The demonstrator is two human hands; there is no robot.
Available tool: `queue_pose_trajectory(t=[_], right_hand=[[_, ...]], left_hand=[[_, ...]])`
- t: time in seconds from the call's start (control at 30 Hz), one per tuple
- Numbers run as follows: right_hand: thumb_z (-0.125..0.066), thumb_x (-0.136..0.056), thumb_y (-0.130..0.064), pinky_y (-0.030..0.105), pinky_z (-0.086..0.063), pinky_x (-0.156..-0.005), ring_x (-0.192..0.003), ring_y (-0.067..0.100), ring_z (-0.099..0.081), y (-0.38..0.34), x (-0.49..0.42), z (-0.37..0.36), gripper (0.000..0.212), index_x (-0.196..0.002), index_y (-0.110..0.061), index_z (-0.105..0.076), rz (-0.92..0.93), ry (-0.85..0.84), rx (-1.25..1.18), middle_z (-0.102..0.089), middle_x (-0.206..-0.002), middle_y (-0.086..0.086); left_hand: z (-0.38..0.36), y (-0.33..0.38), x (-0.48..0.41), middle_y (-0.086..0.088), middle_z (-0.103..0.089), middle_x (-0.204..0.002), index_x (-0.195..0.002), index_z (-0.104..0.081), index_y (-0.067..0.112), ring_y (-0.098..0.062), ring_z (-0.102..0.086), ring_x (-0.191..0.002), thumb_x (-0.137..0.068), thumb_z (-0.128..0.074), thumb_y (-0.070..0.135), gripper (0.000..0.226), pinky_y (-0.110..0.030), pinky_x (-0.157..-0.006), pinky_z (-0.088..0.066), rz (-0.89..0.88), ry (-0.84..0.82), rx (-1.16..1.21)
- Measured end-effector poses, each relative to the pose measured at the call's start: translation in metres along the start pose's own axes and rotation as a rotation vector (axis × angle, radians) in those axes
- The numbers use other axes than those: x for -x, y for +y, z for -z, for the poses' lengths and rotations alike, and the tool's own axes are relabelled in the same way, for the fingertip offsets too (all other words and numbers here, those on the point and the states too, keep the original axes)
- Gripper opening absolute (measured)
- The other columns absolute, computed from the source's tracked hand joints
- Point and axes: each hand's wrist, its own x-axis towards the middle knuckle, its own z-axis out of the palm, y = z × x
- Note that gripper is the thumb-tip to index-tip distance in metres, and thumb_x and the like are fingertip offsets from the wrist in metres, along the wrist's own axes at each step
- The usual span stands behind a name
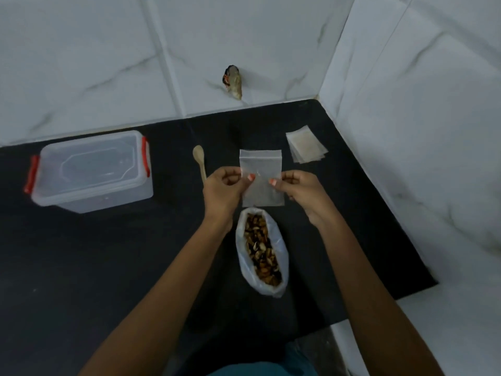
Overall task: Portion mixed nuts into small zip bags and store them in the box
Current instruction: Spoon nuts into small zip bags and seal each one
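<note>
White, grey-veined tiled walls [81,50] enclose the black worktop's [108,253] back right corner. The left hand [222,185] and right hand [301,185] pinch a small zip bag [261,169] above the open bag of mixed nuts [261,251] mid-worktop. The lidded box [89,172] sits back left.

Single view, from a wide-angle camera worn on the person's head, facing forward and steeply down along both forearms. The black counter [108,267] lies close below and fills the middle and lower field. The left hand [221,191] and right hand [301,191], both pinching a small zip bag [260,164], sit near centre. A tiled back wall [81,63] spans the top; a side wall [420,131] closes the right.
</note>
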Motion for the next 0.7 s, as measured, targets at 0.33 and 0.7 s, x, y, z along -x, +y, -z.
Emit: queue_pose_trajectory(t=[0.33,0.7], right_hand=[[-0.064,-0.084,-0.012,0.014,-0.049,-0.079,-0.095,0.003,-0.06,0.014,0.059,-0.068,0.026,-0.11,-0.017,-0.061,0.171,-0.12,0.13,-0.064,-0.1,-0.003],[-0.06,-0.087,-0.01,0.016,-0.048,-0.078,-0.086,0.003,-0.059,0.05,0.104,-0.148,0.022,-0.109,-0.009,-0.065,0.07,-0.165,0.277,-0.064,-0.097,-0.002]], left_hand=[[0.108,-0.023,0.069,0.007,-0.064,-0.091,-0.088,-0.062,0.023,-0.005,-0.061,-0.088,-0.081,-0.067,0.013,0.013,-0.025,-0.078,-0.051,-0.026,-0.115,-0.4],[0.181,-0.05,0.082,0.002,-0.062,-0.105,-0.109,-0.063,0.014,-0.003,-0.056,-0.094,-0.082,-0.067,0.007,0.028,-0.007,-0.076,-0.042,-0.219,-0.092,-0.626]])
